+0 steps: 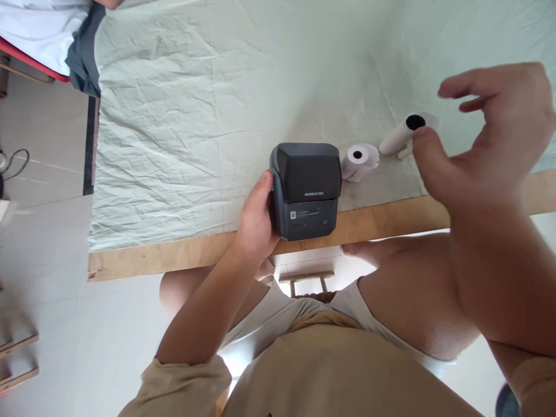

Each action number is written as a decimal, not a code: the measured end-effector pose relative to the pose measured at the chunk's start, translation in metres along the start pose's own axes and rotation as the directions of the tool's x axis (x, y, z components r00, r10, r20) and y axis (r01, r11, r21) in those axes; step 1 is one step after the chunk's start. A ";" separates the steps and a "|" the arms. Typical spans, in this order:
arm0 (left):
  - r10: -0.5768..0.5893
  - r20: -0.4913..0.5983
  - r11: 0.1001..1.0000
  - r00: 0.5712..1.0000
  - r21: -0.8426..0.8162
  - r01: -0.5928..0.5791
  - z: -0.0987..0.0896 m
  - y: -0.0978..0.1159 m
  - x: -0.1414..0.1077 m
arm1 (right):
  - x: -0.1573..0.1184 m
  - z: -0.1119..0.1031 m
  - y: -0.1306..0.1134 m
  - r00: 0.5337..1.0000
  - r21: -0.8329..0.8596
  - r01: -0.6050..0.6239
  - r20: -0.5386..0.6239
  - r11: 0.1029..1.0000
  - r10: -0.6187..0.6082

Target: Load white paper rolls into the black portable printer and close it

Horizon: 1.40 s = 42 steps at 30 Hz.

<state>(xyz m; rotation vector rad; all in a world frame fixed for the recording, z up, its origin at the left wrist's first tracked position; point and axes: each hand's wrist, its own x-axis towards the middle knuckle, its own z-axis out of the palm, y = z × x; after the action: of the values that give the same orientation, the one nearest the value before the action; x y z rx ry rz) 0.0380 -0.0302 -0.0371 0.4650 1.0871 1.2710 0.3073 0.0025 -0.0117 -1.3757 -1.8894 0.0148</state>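
Observation:
A dark grey label printer (309, 191) with a black lid, lid closed, is at the table's front edge. My left hand (257, 217) grips its left side, the thumb along the side and the other fingers hidden beneath. My right hand (490, 121) is raised at the right, thumb and fingers apart, with nothing between them. Just right of the printer stands a small white paper roll (357, 159) with a loose end. A longer white roll with a dark core (397, 138) lies farther right, close to my right thumb in the picture; whether they touch I cannot tell.
A pale green cloth (182, 127) covers the table, whose wooden front edge (156, 258) shows. Another person's dark and white clothing (84, 52) is at the upper left. Below the table are my legs and a wooden stool (308, 278).

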 end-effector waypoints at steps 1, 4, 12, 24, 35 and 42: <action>0.003 0.004 1.000 1.000 0.010 -0.003 0.000 0.000 0.000 | 0.002 0.000 0.010 1.000 -0.010 -0.010 0.022 1.000 0.010; 0.011 0.047 1.000 0.999 0.022 -0.012 0.000 0.003 -0.001 | 0.003 0.011 0.043 0.985 -0.038 -0.090 0.144 0.995 0.094; 0.001 0.105 0.999 0.994 0.032 -0.005 0.000 0.007 -0.002 | 0.003 0.005 0.029 0.975 0.115 -0.221 0.060 0.968 0.215; 0.023 0.208 1.000 0.978 0.006 -0.024 -0.002 0.004 -0.004 | -0.016 0.011 -0.084 0.826 0.533 0.235 0.331 0.813 -0.456; 0.030 0.161 0.999 0.987 0.020 -0.033 -0.003 0.002 -0.004 | -0.010 0.010 -0.082 0.903 0.258 0.369 0.126 0.893 -0.410; 0.042 0.134 0.998 0.990 0.051 -0.049 0.002 0.004 -0.001 | 0.009 0.040 -0.077 0.976 0.039 0.180 0.119 0.983 -0.183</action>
<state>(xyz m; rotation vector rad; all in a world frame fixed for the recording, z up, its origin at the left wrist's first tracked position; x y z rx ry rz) 0.0375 -0.0296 -0.0329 0.6097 1.0054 1.2351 0.2212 -0.0053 -0.0004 -1.2020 -2.1031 0.0352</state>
